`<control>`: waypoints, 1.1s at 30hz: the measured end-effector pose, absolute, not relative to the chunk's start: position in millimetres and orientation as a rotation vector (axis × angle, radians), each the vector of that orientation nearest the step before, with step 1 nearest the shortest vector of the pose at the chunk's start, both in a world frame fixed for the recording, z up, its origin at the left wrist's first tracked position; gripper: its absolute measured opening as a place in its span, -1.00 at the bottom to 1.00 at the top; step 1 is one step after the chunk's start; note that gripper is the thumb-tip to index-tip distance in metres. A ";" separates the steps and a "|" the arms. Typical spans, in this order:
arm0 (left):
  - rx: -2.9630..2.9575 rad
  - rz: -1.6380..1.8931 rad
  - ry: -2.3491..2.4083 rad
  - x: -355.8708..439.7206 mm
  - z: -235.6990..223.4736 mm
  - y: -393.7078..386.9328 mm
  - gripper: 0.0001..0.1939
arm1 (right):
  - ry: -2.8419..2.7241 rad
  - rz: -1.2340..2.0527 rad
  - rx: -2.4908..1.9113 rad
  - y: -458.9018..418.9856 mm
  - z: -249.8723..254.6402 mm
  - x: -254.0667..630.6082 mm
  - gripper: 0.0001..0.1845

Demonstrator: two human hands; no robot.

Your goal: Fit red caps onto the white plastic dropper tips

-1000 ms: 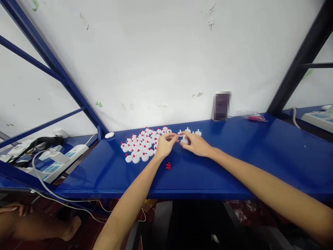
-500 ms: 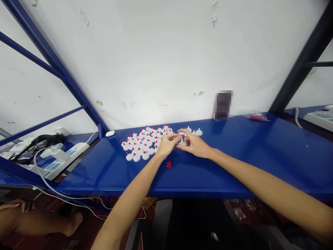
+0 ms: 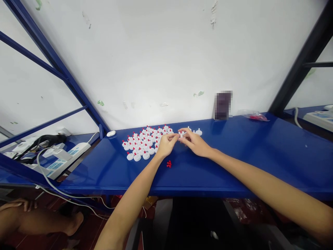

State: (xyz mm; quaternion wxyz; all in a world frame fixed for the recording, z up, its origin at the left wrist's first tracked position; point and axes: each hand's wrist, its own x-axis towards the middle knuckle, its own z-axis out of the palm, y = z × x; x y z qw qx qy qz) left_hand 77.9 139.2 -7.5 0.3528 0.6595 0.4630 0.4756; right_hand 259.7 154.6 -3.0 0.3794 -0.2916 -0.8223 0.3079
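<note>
Both hands meet at the back of the blue table (image 3: pixel 234 163). My left hand (image 3: pixel 165 146) is pinched, its fingertips touching a small white cap piece (image 3: pixel 181 134) that my right hand (image 3: pixel 195 143) grips from the other side. To the left lie several white caps with red tips (image 3: pixel 142 142) in a tight cluster. Two or three plain white caps (image 3: pixel 198 132) rest just beyond my right hand. A few small red pieces (image 3: pixel 169 164) lie loose below my left wrist.
A white oval object (image 3: pixel 111 133) sits at the table's back left corner. A clear bag with red pieces (image 3: pixel 253 116) lies at the back right beside a dark blurred block (image 3: pixel 222 105). Power strips and cables (image 3: pixel 59 154) fill the left shelf. Another person's limbs (image 3: pixel 31 218) show at lower left.
Both hands have edged slightly toward the wall, fingertips closing together on the small white piece. The view shifted a little; the caps have not moved.
</note>
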 end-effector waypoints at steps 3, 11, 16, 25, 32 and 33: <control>1.988 1.114 1.260 77.8 -6.9 133.4 -0.67 | -2.001 0.950 -0.769 157.7 -8.3 257.6 -0.55; 2.414 0.984 1.413 68.4 -12.0 140.3 -0.75 | -2.051 1.017 -0.795 161.0 -14.4 254.7 -0.51; 2.545 0.949 1.419 66.9 -12.4 141.2 -0.81 | -2.088 0.781 -0.931 163.6 -14.3 255.7 -0.52; 2.766 0.699 1.444 70.0 -9.7 137.8 -0.80 | -2.236 0.583 -1.032 165.8 -16.9 255.9 -0.71; 2.858 0.652 1.460 65.3 -3.1 136.1 -0.78 | -2.317 0.556 -1.016 168.9 -17.4 258.9 -0.71; 2.860 0.648 1.459 64.9 -2.4 135.5 -0.78 | -2.335 0.536 -1.020 168.2 -16.8 259.4 -0.73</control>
